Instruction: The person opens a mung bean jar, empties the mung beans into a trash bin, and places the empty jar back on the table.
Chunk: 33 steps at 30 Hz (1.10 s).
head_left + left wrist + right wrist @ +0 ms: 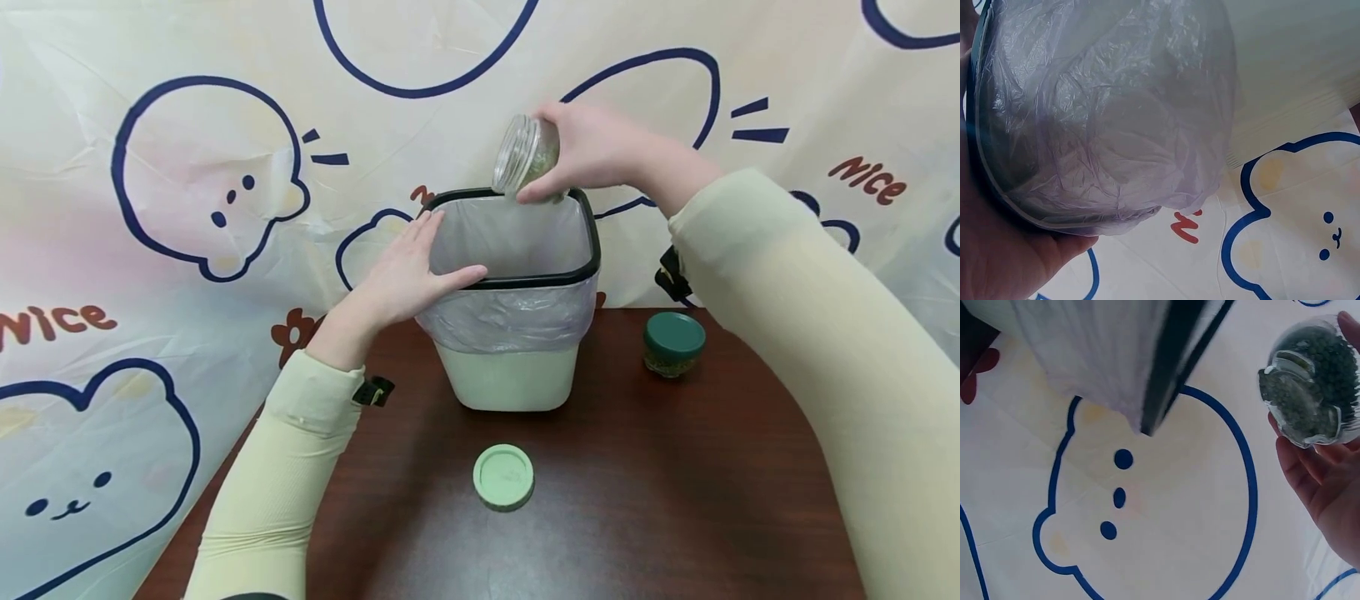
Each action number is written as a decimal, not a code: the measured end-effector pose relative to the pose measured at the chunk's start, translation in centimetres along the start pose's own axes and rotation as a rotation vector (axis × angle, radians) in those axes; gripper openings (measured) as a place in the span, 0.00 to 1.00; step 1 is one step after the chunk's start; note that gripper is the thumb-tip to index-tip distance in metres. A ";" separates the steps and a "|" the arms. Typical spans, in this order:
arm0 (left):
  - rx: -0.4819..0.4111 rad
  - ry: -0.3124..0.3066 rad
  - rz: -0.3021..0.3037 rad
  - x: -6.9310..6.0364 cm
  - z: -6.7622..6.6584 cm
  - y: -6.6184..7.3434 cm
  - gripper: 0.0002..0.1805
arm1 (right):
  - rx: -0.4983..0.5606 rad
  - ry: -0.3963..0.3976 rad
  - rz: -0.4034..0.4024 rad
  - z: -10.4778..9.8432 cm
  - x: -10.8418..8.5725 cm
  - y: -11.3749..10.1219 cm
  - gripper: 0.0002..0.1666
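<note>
My right hand [588, 148] holds a clear glass jar [525, 157] by its sides above the back rim of a bin. The lidless jar is tilted, its threaded mouth facing left. Small dark green granules [1329, 365] show through its glass in the right wrist view. The pale green bin [513, 379] has a black rim and a translucent plastic bag [517, 321] folded over it. My left hand [401, 271] rests on the bin's left rim with fingers extended, its thumb over the front edge. In the left wrist view this hand [1004, 256] touches the rim beside the bag.
A light green round lid [503, 477] lies on the dark brown table [600, 517] in front of the bin. To the bin's right stands a small jar with a dark green lid [675, 335]. A cartoon-printed cloth [210, 333] hangs behind and at the left.
</note>
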<state>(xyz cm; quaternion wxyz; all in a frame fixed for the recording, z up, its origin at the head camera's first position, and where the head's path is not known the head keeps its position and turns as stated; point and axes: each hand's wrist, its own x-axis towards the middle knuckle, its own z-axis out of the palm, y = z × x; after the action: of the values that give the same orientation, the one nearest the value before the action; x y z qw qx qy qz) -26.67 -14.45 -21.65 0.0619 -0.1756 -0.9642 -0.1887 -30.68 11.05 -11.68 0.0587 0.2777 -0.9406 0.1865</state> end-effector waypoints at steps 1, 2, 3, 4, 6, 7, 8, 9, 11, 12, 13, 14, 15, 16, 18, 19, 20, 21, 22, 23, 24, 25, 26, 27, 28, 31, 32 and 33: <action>0.002 -0.001 0.001 0.0 0.0 0.0 0.59 | -0.007 -0.019 0.000 0.2 0.0 0.1 0.59; 0.005 -0.003 0.001 0.0 0.0 0.1 0.59 | -0.012 -0.037 -0.002 0.4 0.1 0.2 0.58; 0.006 -0.004 0.003 0.0 0.0 0.1 0.59 | -0.017 -0.055 -0.003 0.6 0.1 0.3 0.57; 0.007 -0.005 0.002 0.0 0.1 0.1 0.59 | -0.023 -0.069 -0.004 0.8 0.1 0.3 0.57; 0.005 -0.004 0.002 0.0 0.1 0.1 0.59 | -0.023 -0.088 -0.008 1.0 0.2 0.4 0.56; 0.005 -0.004 0.001 0.0 0.2 0.1 0.59 | -0.026 -0.095 -0.009 1.0 0.2 0.5 0.56; 0.003 -0.003 0.001 0.0 0.2 0.1 0.59 | -0.026 -0.098 -0.008 1.0 0.2 0.5 0.56; 0.002 -0.003 0.002 0.0 0.2 0.1 0.59 | -0.022 -0.099 -0.008 1.0 0.2 0.5 0.56; 0.002 -0.003 0.002 0.0 0.2 0.1 0.59 | -0.013 -0.097 -0.004 0.8 0.3 0.4 0.55; 0.002 -0.003 0.003 0.0 0.2 0.1 0.59 | -0.006 -0.095 0.000 0.7 0.3 0.4 0.55; 0.002 -0.003 0.003 0.0 0.2 0.1 0.59 | -0.004 -0.091 0.004 0.6 0.3 0.3 0.55; 0.000 -0.005 0.002 0.0 0.2 0.1 0.59 | 0.002 -0.086 0.007 0.4 0.4 0.3 0.55; 0.001 -0.005 0.001 0.0 0.2 0.0 0.59 | 0.002 -0.078 0.006 0.2 0.5 0.2 0.56; -0.002 -0.006 -0.001 0.0 0.2 0.0 0.59 | 0.000 -0.068 0.003 0.0 0.5 0.1 0.56; -0.004 -0.006 -0.003 -0.1 0.1 0.0 0.59 | -0.026 -0.046 -0.005 -0.5 0.7 -0.2 0.57; -0.005 -0.005 -0.004 -0.1 0.1 0.0 0.59 | -0.043 -0.033 -0.011 -0.8 0.8 -0.3 0.57; -0.005 -0.005 -0.004 -0.1 0.1 0.0 0.59 | -0.059 -0.022 -0.015 -1.0 0.8 -0.4 0.57; -0.005 -0.004 -0.004 -0.1 0.1 0.0 0.59 | -0.077 -0.012 -0.017 -1.2 0.9 -0.5 0.57; -0.006 -0.003 -0.003 -0.1 0.1 0.0 0.59 | -0.088 -0.008 -0.015 -1.3 0.9 -0.5 0.57; -0.006 -0.002 -0.002 -0.1 0.1 0.0 0.59 | -0.096 -0.012 -0.012 -1.3 0.9 -0.5 0.57; -0.007 -0.002 -0.001 -0.1 0.1 0.0 0.59 | -0.097 -0.018 -0.009 -1.3 1.0 -0.5 0.57; -0.006 -0.003 -0.001 -0.1 0.1 0.0 0.59 | -0.100 -0.030 -0.005 -1.2 0.9 -0.4 0.57; -0.005 -0.003 -0.001 -0.1 0.1 0.0 0.59 | -0.099 -0.045 0.000 -1.0 0.9 -0.4 0.58; -0.004 -0.002 0.000 -0.1 0.1 0.0 0.59 | -0.102 -0.062 0.006 -0.8 0.9 -0.3 0.58; -0.004 -0.001 0.000 -0.1 0.1 0.0 0.59 | -0.103 -0.079 0.011 -0.6 0.9 -0.3 0.59; -0.004 -0.001 0.001 0.0 0.2 0.0 0.59 | -0.116 -0.116 0.016 -0.1 0.8 -0.1 0.59; -0.004 -0.001 0.001 0.0 0.2 0.0 0.59 | -0.118 -0.122 0.015 0.1 0.9 0.0 0.59; -0.004 -0.003 0.001 0.0 0.2 0.1 0.59 | -0.122 -0.124 0.014 0.2 0.9 0.0 0.59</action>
<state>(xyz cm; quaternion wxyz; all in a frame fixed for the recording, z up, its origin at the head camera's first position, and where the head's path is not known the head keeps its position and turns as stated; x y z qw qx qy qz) -26.63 -14.33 -21.84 0.0604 -0.1765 -0.9638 -0.1905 -31.42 10.58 -11.65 0.0160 0.2782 -0.9539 0.1116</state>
